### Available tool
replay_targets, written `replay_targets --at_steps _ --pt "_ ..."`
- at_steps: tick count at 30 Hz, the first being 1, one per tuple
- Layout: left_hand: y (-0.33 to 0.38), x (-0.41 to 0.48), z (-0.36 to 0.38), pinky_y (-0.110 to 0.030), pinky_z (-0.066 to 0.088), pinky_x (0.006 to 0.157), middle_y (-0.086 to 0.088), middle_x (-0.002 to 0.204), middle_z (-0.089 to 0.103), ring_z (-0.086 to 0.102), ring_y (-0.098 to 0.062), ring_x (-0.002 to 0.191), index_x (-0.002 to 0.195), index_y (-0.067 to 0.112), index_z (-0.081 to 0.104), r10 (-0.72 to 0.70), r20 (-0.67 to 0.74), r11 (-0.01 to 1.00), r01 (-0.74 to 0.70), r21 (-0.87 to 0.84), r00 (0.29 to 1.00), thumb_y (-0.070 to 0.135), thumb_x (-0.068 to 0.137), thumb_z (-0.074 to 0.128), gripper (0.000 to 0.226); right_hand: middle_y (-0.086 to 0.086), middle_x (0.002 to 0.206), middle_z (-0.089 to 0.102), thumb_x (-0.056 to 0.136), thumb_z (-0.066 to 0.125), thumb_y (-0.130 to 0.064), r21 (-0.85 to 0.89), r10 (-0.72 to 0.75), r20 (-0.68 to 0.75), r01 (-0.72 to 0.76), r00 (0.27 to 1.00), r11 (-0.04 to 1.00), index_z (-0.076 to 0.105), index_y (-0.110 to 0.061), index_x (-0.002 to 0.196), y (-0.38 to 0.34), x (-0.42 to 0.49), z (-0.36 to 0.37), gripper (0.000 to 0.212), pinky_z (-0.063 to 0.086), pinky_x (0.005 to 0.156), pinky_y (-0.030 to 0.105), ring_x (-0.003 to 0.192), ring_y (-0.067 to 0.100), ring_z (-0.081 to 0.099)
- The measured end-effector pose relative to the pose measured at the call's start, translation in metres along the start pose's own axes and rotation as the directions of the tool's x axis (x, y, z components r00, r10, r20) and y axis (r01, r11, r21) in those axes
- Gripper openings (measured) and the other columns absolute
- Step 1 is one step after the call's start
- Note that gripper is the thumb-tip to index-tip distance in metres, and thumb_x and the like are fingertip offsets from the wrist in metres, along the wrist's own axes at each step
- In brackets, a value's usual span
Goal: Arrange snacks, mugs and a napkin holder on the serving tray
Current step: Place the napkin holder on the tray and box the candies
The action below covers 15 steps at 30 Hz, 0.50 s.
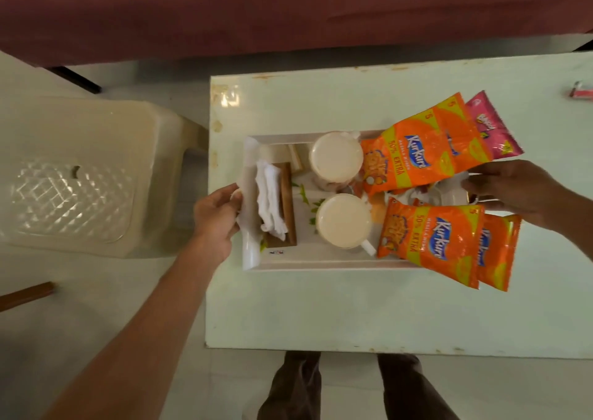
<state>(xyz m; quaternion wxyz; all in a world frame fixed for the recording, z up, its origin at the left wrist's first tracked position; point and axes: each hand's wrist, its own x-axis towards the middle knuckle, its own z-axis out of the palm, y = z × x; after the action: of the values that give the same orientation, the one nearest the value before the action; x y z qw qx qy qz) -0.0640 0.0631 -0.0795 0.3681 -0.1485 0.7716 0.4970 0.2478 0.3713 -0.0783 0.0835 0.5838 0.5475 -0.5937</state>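
Left hand: the left hand [218, 214] grips the tray [321, 264] by its left rim, fingers curled over the edge.
Right hand: the right hand [513, 192] takes the tray's right end, thumb above and fingers below the rim, partly hidden by the packets.
Tray: white, lying on the table [321, 310], near its left edge.
Holder: the wooden holder [287, 208] stands at the tray's left end, white napkins [271, 201] in it, just beside the left hand.
Mugs: the far mug [336, 158] and the near mug [343, 220] sit mid-tray, one behind the other, both full of a pale drink.
Snacks: the far orange packets [426, 150] lean across the tray's far right corner. The near orange packets [433, 237] overhang its near right corner. A pink packet [491, 127] lies under the far ones.
Around: a cream plastic chair [80, 176] stands left of the table, and a maroon cloth [256, 9] runs beyond it.
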Motion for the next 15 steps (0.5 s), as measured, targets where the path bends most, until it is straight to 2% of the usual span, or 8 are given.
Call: replay_targets --at_steps 3,5,9,12,15 --pt "0.002 -0.007 0.004 -0.017 0.055 0.051 0.005 0.094 0.072 0.066 -0.007 0.077 0.106 0.021 0.068 0.006 0.006 1.0 -0.006 -0.018 1.0 0.011 0.1 0.062 0.014 0.021 0.122 0.066 0.093 0.063 -0.004 -0.008 -0.007 -0.011 0.007 1.0 1.0 0.061 -0.004 0.129 0.004 -0.003 -0.008 0.037 0.05 0.092 0.046 0.109 0.04 0.064" --pt "0.004 -0.012 0.007 -0.016 0.055 0.049 0.005 0.095 0.073 0.067 -0.007 0.078 0.109 0.021 0.069 0.011 0.007 1.0 -0.011 -0.017 1.0 0.011 0.099 0.063 0.015 0.021 0.123 0.066 0.093 0.063 -0.003 -0.003 -0.017 -0.031 0.017 0.999 1.0 0.061 -0.005 0.129 0.005 -0.006 -0.013 0.037 0.049 0.096 0.048 0.111 0.042 0.063" --pt "0.004 -0.025 0.018 -0.023 0.056 0.061 0.005 0.097 0.073 0.068 -0.009 0.081 0.102 0.023 0.07 0.034 0.011 0.999 -0.034 0.009 0.999 0.012 0.099 0.064 0.013 0.021 0.12 0.068 0.092 0.065 -0.005 -0.002 -0.014 -0.062 0.014 0.998 1.0 0.063 -0.005 0.127 0.012 -0.017 -0.027 0.034 0.051 0.091 0.045 0.106 0.039 0.065" --pt "0.005 -0.034 0.023 -0.029 0.056 0.07 0.004 0.096 0.071 0.066 -0.011 0.08 0.107 0.022 0.068 0.053 0.016 0.999 -0.053 0.004 0.998 0.011 0.098 0.064 0.015 0.021 0.115 0.07 0.091 0.067 -0.005 0.01 -0.027 -0.075 0.028 0.997 1.0 0.066 -0.005 0.122 0.014 -0.022 -0.038 0.031 0.054 0.086 0.043 0.101 0.037 0.068" --pt "0.004 -0.048 0.04 -0.032 0.055 0.072 0.002 0.093 0.071 0.065 -0.012 0.079 0.105 0.022 0.069 0.056 0.062 0.998 -0.056 -0.005 0.996 0.011 0.098 0.064 0.014 0.017 0.115 0.07 0.091 0.066 -0.003 -0.008 -0.041 -0.106 0.04 0.994 0.999 0.066 -0.007 0.121 0.02 -0.032 -0.062 0.03 0.054 0.094 0.05 0.103 0.037 0.068"
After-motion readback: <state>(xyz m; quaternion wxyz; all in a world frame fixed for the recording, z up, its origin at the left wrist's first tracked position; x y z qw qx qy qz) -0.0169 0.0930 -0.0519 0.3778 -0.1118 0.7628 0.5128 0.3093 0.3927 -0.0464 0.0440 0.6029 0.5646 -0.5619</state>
